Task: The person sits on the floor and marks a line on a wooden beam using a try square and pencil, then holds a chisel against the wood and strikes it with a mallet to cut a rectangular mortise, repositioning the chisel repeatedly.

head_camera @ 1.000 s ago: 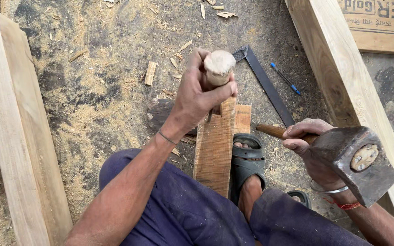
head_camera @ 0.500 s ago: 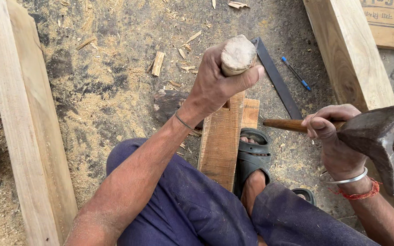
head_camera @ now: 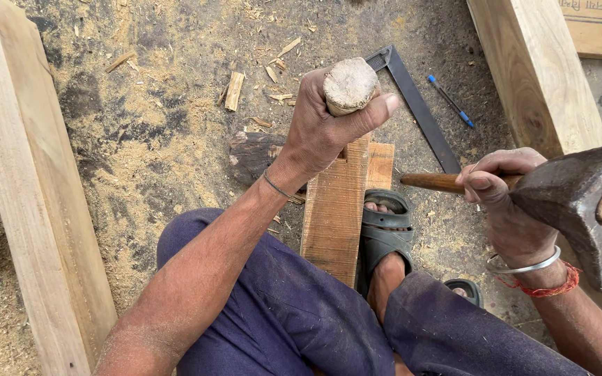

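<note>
My left hand [head_camera: 322, 129] grips a chisel by its round wooden handle [head_camera: 349, 85], held upright over a short wooden plank [head_camera: 336, 209]. The chisel's blade is hidden behind the hand. My right hand [head_camera: 506, 202] holds the wooden shaft [head_camera: 430, 182] of a heavy hammer. Its dark metal head [head_camera: 583, 205] is raised close to the camera at the right. The plank lies on the sawdust-covered ground between my knees, resting on a dark wood block [head_camera: 256, 154]. My sandalled foot [head_camera: 382, 233] presses against the plank's right side.
A metal try square [head_camera: 416, 104] and a blue pen [head_camera: 451, 101] lie on the ground beyond the plank. Long timber beams run along the left [head_camera: 29, 188] and right [head_camera: 538, 69]. Wood chips [head_camera: 234, 90] are scattered over the sawdust.
The hammer has risen and swung right, its head now nearer the camera. The view has shifted slightly; the left hand stays on the chisel handle.
</note>
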{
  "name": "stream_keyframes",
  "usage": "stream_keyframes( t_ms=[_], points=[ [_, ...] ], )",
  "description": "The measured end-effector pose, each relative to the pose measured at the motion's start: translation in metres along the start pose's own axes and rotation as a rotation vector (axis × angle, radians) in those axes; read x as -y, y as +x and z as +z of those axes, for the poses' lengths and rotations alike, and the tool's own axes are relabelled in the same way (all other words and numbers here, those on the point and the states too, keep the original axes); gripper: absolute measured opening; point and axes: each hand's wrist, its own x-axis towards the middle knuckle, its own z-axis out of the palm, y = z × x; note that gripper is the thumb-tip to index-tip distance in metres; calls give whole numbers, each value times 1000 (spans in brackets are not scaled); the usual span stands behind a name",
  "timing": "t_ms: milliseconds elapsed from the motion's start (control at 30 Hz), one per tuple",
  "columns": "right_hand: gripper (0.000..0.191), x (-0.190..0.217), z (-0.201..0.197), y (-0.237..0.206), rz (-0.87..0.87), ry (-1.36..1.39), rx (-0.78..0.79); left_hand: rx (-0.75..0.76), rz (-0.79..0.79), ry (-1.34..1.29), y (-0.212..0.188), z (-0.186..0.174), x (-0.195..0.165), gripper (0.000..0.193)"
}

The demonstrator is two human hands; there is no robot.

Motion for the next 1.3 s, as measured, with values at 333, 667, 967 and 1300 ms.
stream_keyframes(
  t_ms=[333,667,967,1300],
  points=[
    [28,-3,-5,6,74,47,137,77,20,5,-3,12,-10,25],
    [30,52,-7,30,79,334,37,9,-10,195,-9,8,-22,26],
    [34,108,-3,46,-92,410,13,0,-108,-28,-1,8,-13,26],
    [36,82,-8,34,70,355,38,38,-83,-42,0,13,-10,24]
  ],
)
